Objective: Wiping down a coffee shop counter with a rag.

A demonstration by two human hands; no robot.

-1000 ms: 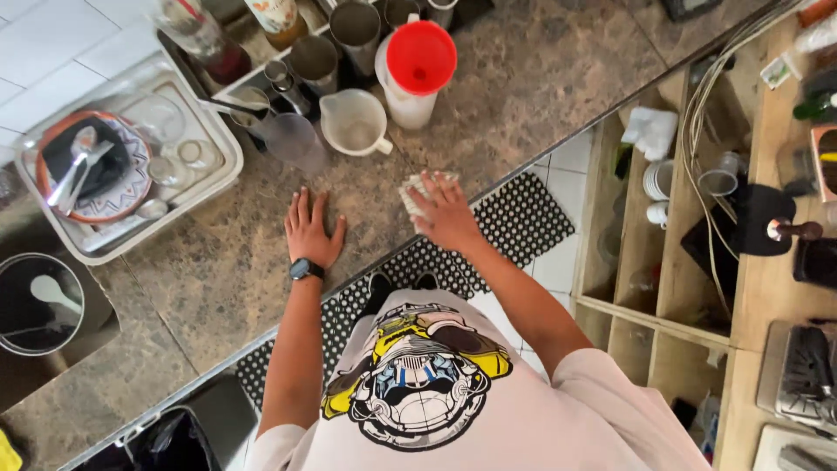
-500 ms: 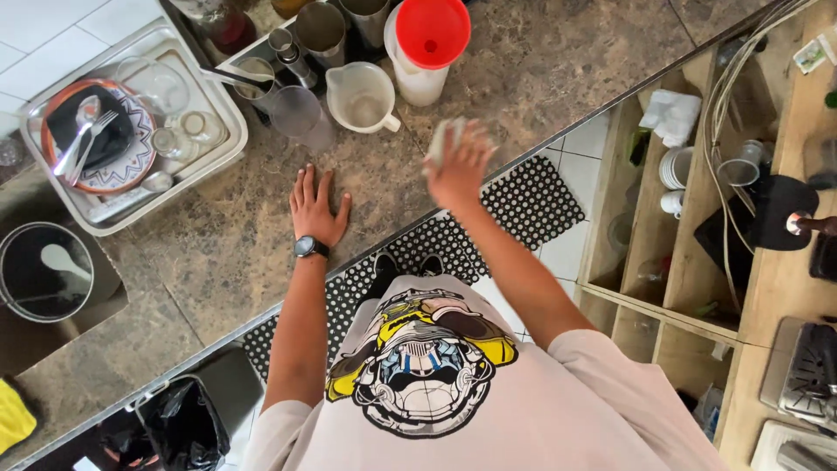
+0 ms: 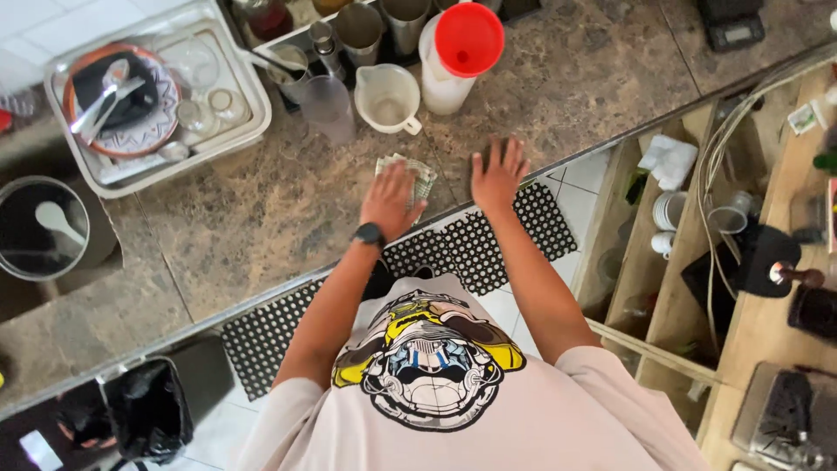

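Both hands down on the stone surface point(image 3: 261, 218), seen from overhead. Left hand point(image 3: 390, 202) (w/ black watch point(image 3: 370, 235) on the wrist) lies flat on a folded cloth point(image 3: 417, 174), fingers together, pressing it rather than pinching; the cloth pokes out from under the hand toward 1 o'clock. Right hand point(image 3: 498, 174) sits just beside it at 3 o'clock, palm flat, fingers spread, nothing under it. So the left is the nearer one, in contact w/ the cloth; right is apart from it. Cloth's long axis probably runs 11-to-5, but most of it is covered, so can't be sure.

At 12 o'clock from the hands: white jug point(image 3: 388, 98), clear cup point(image 3: 329, 109), white bottle w/ red funnel point(image 3: 469, 39). Tray of dishes point(image 3: 248, 122) at 10 o'clock.

Vs 0.5 s ago: the cloth was under the right hand, the left bare on the surface; now the cloth is under the left and the right is bare.
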